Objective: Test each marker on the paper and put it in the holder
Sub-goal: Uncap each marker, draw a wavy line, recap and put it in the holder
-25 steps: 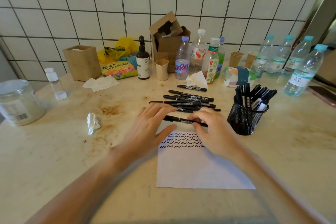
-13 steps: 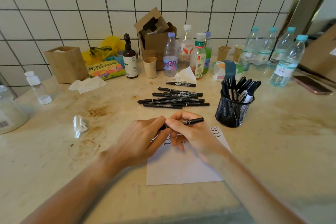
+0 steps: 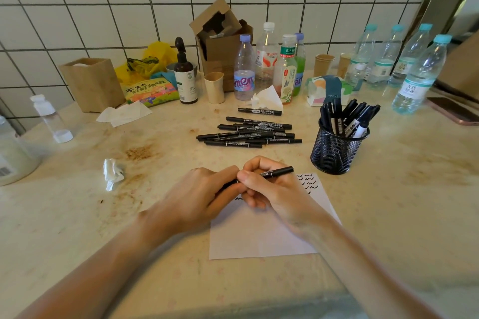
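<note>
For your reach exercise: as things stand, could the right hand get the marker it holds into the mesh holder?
Probably yes. The right hand grips the marker, and the mesh holder stands close by, with bare counter between them.

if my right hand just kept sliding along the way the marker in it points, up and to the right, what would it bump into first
Most likely the mesh holder. The marker in your right hand aims up and right over the paper, toward the holder's base. Depth is unclear, so it could pass just in front.

Soft, even daylight is cast over the tabletop (image 3: pixel 388 202); faint shadows fall beneath the fingers (image 3: pixel 248 179). Edges are bowed and blurred.
</note>
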